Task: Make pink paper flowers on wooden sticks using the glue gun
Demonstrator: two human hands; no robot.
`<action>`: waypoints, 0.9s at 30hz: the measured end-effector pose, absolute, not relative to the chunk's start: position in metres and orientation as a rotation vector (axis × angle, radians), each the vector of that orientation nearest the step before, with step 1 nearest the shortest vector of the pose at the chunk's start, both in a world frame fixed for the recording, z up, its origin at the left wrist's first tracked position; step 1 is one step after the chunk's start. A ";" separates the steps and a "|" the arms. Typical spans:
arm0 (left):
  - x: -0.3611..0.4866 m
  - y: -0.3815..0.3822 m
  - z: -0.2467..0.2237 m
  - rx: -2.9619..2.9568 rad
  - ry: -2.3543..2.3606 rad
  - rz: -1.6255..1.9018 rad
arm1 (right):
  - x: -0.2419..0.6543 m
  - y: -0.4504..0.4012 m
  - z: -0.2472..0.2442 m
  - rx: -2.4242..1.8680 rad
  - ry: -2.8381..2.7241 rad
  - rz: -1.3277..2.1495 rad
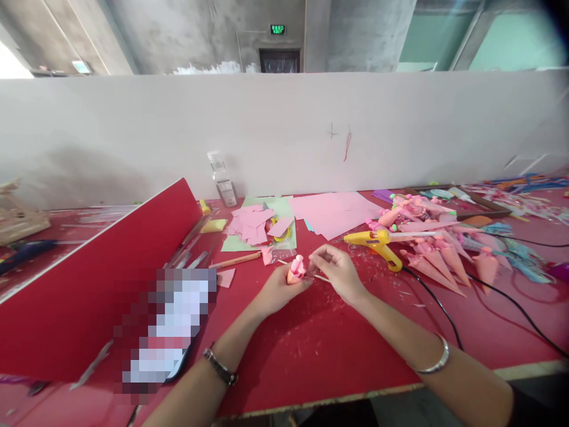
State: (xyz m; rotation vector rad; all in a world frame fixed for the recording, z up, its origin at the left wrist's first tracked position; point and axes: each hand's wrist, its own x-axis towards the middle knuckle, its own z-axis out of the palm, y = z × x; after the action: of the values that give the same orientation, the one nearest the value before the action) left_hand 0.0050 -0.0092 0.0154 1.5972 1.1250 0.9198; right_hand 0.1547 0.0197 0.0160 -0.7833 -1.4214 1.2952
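Note:
My left hand [279, 289] is wrapped round a small pink paper cone [295, 271] with rounded pink pieces poking out of its top. Just right of the cone, my right hand [341, 275] has its fingertips pinched together; whatever lies between them is too small to make out. A thin pale stick [322, 278] shows beneath the right fingers, and I cannot tell whether they grip it. On the right lies a yellow hot glue gun [374, 242] with a clear glue stick in its back. Several similar pink cones [447, 261] are piled beyond it.
Cut pink paper pieces [251, 224] lie on a green sheet, beside large pink sheets [333, 209]. A red panel [111, 279] stands at left, near a blurred-out phone [178, 332]. Black cords [438, 305] cross the right side. A clear bottle [222, 181] stands by the white partition.

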 end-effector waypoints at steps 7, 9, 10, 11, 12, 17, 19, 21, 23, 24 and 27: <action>0.004 -0.011 0.019 1.565 1.171 0.928 | 0.153 0.022 0.014 -0.796 -1.465 1.227; 0.004 -0.011 0.019 1.560 1.156 0.934 | 0.152 0.021 0.013 -0.760 -1.431 1.284; 0.004 -0.011 0.019 1.558 1.144 0.939 | 0.152 0.021 0.014 -0.748 -1.409 1.317; 0.005 -0.011 0.020 1.555 1.130 0.941 | 0.152 0.021 0.014 -0.742 -1.387 1.345; 0.005 -0.012 0.020 1.552 1.121 0.940 | 0.153 0.020 0.015 -0.745 -1.369 1.360; 0.005 -0.013 0.022 1.549 1.134 0.882 | 0.155 0.017 0.021 -0.846 -1.382 1.198; 0.005 -0.013 0.022 1.555 1.115 0.872 | 0.154 0.016 0.021 -0.847 -1.366 1.232; 0.005 -0.013 0.021 1.557 1.093 0.872 | 0.151 0.014 0.021 -0.813 -1.323 1.320; 0.004 -0.012 0.021 1.554 1.085 0.874 | 0.150 0.014 0.020 -0.774 -1.277 1.354; 0.004 -0.012 0.020 1.554 1.082 0.873 | 0.149 0.013 0.020 -0.766 -1.266 1.343; 0.004 -0.011 0.019 1.566 1.061 0.864 | 0.151 0.013 0.021 -0.772 -1.320 1.268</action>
State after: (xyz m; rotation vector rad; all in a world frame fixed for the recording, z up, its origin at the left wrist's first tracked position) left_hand 0.0038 -0.0110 0.0192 1.5657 1.0614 0.8638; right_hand 0.1505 0.0132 0.0212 -0.7722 -1.3202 1.2684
